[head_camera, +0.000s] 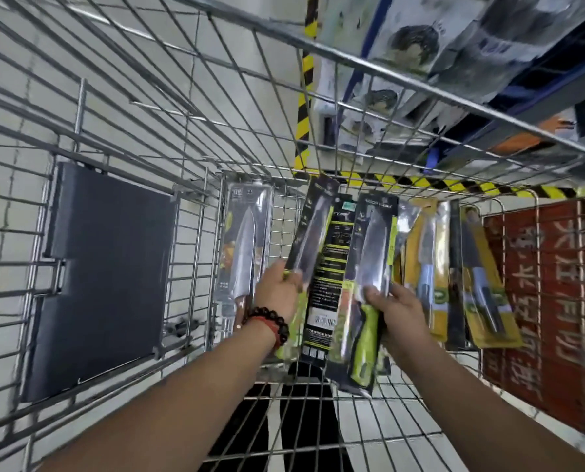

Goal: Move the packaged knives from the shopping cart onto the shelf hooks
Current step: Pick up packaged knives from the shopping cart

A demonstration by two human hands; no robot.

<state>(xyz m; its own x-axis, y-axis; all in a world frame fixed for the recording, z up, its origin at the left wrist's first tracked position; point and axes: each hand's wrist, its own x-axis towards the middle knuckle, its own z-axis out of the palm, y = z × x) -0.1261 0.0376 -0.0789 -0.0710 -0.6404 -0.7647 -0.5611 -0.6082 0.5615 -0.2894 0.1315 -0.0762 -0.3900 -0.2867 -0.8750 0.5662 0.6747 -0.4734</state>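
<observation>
1. Hands work inside the shopping cart: the left hand has its grip curled round a black knife pack, lifted at a tilt.
2. The right hand clasps a green-handled knife pack, probably gathering several for one trip.
3. A back-facing pack stands between them.
4. Yellow knife packs and a clear-packed knife lie on the cart floor, not yet hung.
</observation>
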